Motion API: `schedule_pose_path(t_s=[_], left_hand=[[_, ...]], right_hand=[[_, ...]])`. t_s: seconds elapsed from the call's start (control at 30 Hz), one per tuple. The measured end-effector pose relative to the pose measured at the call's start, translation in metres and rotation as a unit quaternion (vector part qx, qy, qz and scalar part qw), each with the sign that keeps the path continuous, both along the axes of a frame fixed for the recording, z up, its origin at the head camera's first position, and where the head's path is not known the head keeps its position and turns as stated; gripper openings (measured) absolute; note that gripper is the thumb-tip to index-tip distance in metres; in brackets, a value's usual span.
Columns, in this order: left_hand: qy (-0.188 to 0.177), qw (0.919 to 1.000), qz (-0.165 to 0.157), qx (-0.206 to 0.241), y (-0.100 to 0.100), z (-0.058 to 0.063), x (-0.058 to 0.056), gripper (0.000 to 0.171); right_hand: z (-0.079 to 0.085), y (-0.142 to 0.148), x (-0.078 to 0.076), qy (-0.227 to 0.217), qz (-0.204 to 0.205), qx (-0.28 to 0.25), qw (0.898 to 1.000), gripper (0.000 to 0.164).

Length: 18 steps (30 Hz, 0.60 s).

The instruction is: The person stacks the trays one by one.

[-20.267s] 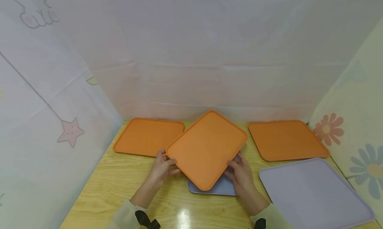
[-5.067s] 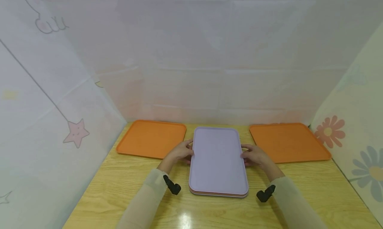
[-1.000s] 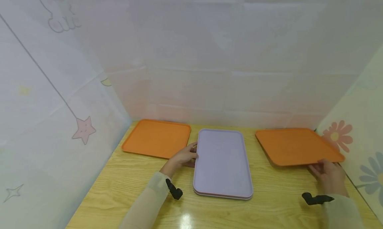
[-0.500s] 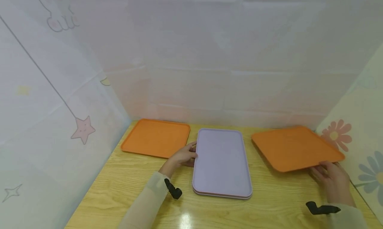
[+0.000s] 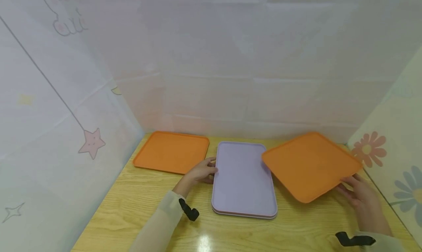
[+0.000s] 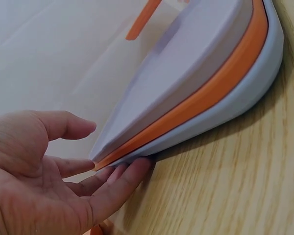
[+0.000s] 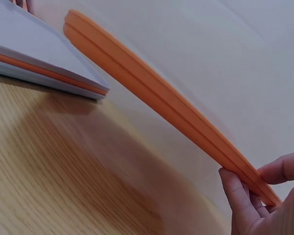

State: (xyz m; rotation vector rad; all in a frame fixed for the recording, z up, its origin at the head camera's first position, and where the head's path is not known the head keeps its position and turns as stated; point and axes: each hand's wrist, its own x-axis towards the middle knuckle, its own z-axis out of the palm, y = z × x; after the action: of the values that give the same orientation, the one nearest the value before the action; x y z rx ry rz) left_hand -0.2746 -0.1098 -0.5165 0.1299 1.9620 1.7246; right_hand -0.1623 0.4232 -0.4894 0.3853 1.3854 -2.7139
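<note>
A stack of trays stands mid-table: a lavender tray [image 5: 244, 178] on top, an orange tray [image 6: 230, 76] under it and a pale blue-grey tray [image 6: 247, 85] at the bottom. At the stack's left side, the fingers of my left hand [image 5: 201, 171] touch the lower edge, while in the left wrist view the thumb is apart from it. My right hand [image 5: 361, 195] pinches another orange tray [image 5: 311, 166] by its near right edge, thumb above and fingers beneath. That tray is raised and tilted, its left corner overlapping the stack's right edge in the head view.
One more orange tray [image 5: 171, 151] lies flat at the back left of the wooden table [image 5: 132, 208]. Pale printed cloth [image 5: 211, 80] encloses the table at the back and both sides. A black wrist mount [image 5: 189, 210] is on each sleeve.
The right hand has lifted the orange tray from the back right and brought it left, turning it toward the stack. The left hand stays at the stack. Earlier, the stack was built up in the middle.
</note>
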Motion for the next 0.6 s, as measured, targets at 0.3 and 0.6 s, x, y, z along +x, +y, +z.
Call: schedule_pose_path(t_s=[0.3,0.6], left_hand=[[0.081,0.9939,0.01,-0.075,-0.001,0.017,0.008,0.06],[0.148,0.9833,-0.001,-0.106,-0.001,0.029,0.012,0.05]], right_hand=[[0.012,-0.029,-0.001,-0.031,0.055,0.049,0.997,0.09],[0.016,-0.058,-0.007,-0.019,0.097,0.076,0.992,0.091]])
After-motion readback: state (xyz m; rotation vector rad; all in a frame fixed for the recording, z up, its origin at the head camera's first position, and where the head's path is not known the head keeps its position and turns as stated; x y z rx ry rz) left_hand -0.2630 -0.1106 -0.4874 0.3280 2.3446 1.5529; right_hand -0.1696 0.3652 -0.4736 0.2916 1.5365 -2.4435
